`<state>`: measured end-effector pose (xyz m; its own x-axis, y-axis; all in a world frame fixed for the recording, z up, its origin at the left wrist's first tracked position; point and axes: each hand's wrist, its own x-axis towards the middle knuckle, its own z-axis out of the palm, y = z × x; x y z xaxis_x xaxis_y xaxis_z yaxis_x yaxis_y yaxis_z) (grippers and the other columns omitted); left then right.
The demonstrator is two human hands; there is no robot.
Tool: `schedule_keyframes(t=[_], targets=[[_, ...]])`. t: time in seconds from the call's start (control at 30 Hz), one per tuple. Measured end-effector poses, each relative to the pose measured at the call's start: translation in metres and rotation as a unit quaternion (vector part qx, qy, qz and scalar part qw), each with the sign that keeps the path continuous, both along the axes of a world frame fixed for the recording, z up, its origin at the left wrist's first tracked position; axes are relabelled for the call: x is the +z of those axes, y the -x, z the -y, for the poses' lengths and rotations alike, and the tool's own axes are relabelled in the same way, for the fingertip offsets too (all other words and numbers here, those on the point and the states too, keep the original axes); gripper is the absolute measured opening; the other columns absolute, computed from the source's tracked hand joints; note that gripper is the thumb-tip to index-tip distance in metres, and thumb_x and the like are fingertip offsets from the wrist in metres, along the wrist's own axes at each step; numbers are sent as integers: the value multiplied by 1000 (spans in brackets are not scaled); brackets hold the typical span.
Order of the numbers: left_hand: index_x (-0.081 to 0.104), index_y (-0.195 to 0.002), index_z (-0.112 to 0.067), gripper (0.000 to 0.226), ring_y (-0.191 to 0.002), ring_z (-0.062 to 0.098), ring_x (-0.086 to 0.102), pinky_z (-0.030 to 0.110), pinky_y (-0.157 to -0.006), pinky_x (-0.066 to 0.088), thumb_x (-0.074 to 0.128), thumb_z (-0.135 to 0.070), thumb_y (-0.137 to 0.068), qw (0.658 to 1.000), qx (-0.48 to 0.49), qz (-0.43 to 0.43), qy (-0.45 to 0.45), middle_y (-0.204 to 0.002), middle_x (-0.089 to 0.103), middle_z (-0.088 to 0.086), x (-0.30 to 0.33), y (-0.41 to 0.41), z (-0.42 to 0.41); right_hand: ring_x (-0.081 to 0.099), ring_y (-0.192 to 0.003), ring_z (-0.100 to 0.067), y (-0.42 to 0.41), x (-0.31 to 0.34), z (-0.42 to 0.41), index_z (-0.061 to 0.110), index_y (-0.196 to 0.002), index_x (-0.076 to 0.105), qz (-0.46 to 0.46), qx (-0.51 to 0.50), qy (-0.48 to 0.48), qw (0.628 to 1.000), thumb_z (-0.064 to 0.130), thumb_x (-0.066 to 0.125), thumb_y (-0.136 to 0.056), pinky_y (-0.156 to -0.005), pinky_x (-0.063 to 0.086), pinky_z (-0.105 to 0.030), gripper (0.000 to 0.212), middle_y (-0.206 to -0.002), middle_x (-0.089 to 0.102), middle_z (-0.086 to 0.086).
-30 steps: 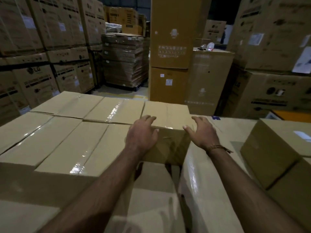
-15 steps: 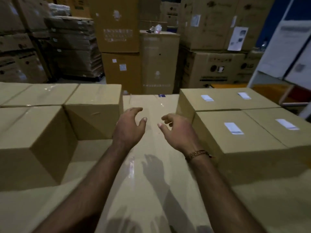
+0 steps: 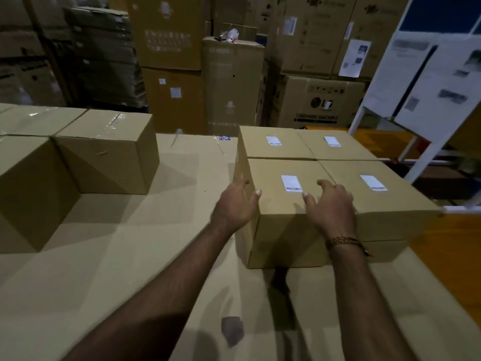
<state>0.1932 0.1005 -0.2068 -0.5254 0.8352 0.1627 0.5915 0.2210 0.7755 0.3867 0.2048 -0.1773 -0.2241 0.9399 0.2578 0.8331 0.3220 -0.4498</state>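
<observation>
Loosely curled, left hand (image 3: pixel 235 204) at box (image 3: pixel 283 238) edge, right hand (image 3: pixel 331 208) above

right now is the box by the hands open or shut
Shut: the box has a flat, closed top with no flap raised, and a white label sits on it.

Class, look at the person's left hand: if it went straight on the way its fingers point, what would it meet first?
The left hand would most likely meet the nearest labelled box, at its upper left edge; it may already touch, depth is unclear.
</observation>
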Motion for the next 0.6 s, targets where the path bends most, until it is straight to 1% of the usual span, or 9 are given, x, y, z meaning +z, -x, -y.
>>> schedule_keyframes(t=[0.07, 0.13, 0.23, 0.27, 0.33, 0.4, 0.47, 0.53, 0.6], targets=[[50, -150, -24, 60, -131, 26, 60, 42, -108, 50, 55, -57, -100, 999, -13, 29, 15, -145, 63, 1, -5, -12, -10, 42, -137, -37, -13, -11, -15, 21, -149, 51, 55, -12, 19, 998, 55, 55, -102, -111, 42, -55, 58, -146, 50, -19], [46, -151, -29, 64, -129, 25, 61, 43, -107, 51, 53, -62, -97, 997, -27, 60, 26, -144, 63, -2, -11, -19, -19, 39, -137, -38, -21, -20, -25, 23, -145, 52, 92, -15, 23, 995, 59, 49, -102, -113, 37, -54, 56, -145, 48, -21], [40, -157, -24, 62, -132, 26, 58, 33, -104, 47, 52, -55, -104, 993, -25, 109, 39, -149, 58, 0, -19, -29, -28, 44, -129, -37, -29, -31, -33, 26, -125, 61, 112, -13, 22, 993, 64, 43, -102, -109, 37, -53, 48, -134, 53, -19], [41, -157, -22, 61, -132, 26, 57, 32, -103, 46, 51, -54, -105, 990, -16, 129, 44, -149, 58, 1, -21, -31, -29, 45, -127, -37, -31, -33, -34, 26, -120, 62, 110, -14, 17, 994, 65, 43, -102, -107, 37, -53, 47, -131, 54, -19], [45, -155, -20, 60, -131, 27, 57, 36, -107, 47, 48, -54, -106, 985, -6, 165, 53, -149, 59, 4, -23, -34, -30, 46, -124, -37, -34, -37, -35, 27, -119, 64, 101, -19, 1, 995, 65, 43, -102, -106, 37, -52, 47, -129, 55, -19], [47, -154, -19, 57, -131, 27, 57, 43, -111, 48, 47, -53, -107, 981, 1, 186, 51, -147, 59, 5, -23, -35, -27, 46, -123, -37, -34, -37, -34, 26, -120, 65, 96, -27, -8, 995, 65, 45, -100, -105, 37, -52, 48, -127, 56, -19], [48, -154, -19, 55, -132, 28, 56, 47, -113, 47, 45, -49, -109, 980, 6, 196, 47, -148, 59, 4, -22, -37, -23, 47, -120, -38, -31, -34, -31, 24, -118, 66, 86, -33, -10, 996, 67, 49, -98, -103, 37, -50, 51, -125, 58, -20], [47, -154, -18, 53, -131, 27, 56, 48, -112, 47, 44, -47, -110, 979, 12, 200, 46, -147, 58, 4, -20, -39, -19, 48, -120, -38, -31, -30, -28, 22, -119, 66, 63, -41, 1, 997, 68, 57, -93, -102, 38, -49, 53, -124, 58, -19], [49, -152, -18, 49, -127, 25, 57, 46, -109, 49, 45, -44, -110, 975, 17, 219, 40, -144, 60, 3, -20, -41, -13, 49, -121, -39, -33, -26, -25, 21, -120, 65, 32, -51, 22, 998, 64, 68, -88, -105, 41, -49, 54, -126, 57, -19]])
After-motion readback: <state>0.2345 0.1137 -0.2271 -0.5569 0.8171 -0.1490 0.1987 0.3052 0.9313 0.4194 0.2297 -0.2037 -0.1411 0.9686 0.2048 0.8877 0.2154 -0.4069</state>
